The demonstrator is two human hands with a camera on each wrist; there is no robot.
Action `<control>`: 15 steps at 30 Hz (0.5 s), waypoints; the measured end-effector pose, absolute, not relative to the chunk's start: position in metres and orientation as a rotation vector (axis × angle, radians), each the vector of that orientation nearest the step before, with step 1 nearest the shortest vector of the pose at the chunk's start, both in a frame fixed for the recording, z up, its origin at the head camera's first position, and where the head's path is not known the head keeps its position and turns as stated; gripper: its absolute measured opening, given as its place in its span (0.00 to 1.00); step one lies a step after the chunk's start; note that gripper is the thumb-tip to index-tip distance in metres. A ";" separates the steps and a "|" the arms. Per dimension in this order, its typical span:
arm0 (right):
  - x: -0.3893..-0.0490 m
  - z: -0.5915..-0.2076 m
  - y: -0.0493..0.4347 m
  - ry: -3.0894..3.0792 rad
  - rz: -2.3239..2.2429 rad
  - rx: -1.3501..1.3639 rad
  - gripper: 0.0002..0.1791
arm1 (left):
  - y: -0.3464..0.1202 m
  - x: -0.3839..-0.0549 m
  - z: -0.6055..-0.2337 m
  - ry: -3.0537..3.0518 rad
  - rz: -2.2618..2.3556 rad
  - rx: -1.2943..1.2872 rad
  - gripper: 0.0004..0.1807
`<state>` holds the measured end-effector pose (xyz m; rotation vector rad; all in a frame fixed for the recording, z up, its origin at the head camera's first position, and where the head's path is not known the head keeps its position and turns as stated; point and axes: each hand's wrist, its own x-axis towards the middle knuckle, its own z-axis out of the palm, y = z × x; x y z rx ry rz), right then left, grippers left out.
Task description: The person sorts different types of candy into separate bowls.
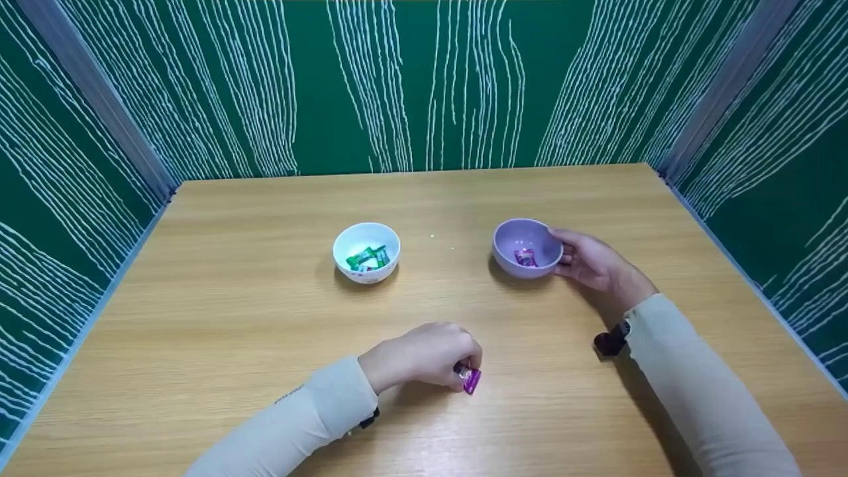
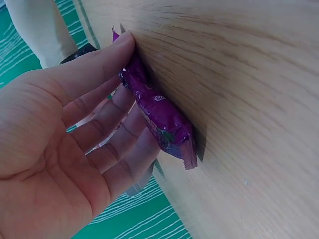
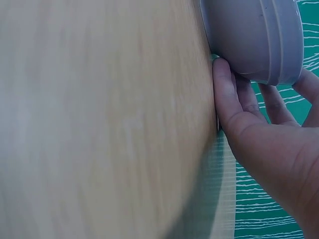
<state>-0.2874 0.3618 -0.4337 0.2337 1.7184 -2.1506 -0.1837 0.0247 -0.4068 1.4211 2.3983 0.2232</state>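
Near the front middle of the table, my left hand (image 1: 424, 354) pinches a candy in a shiny purple wrapper (image 1: 471, 379). The left wrist view shows the thumb pressed on one end of that candy (image 2: 159, 112), close over the wood. My right hand (image 1: 593, 265) holds the right side of a purple bowl (image 1: 527, 270), its fingers spread along the wall and up at the rim. Inside this bowl lies one pink-purple wrapped candy (image 1: 525, 257). In the right wrist view the bowl's outer wall (image 3: 249, 35) sits above the fingertips.
To the left stands a white bowl (image 1: 366, 273) holding several green wrapped candies (image 1: 368, 258). Tiny white specks dot the wooden table (image 1: 232, 298) between the bowls. Green panels (image 1: 457, 86) with white streaks enclose the table at the back and both sides.
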 end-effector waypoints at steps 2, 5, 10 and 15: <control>-0.288 -0.434 0.361 1.717 -2.150 0.231 0.30 | 0.024 -0.184 -0.407 2.398 0.221 1.403 0.13; -0.289 -0.434 0.361 1.715 -2.151 0.232 0.25 | 0.025 -0.184 -0.405 2.393 0.198 1.375 0.15; -0.290 -0.434 0.362 1.709 -2.155 0.235 0.22 | 0.027 -0.184 -0.402 2.378 0.177 1.360 0.16; -0.291 -0.434 0.362 1.702 -2.154 0.230 0.21 | 0.027 -0.185 -0.402 2.377 0.163 1.358 0.14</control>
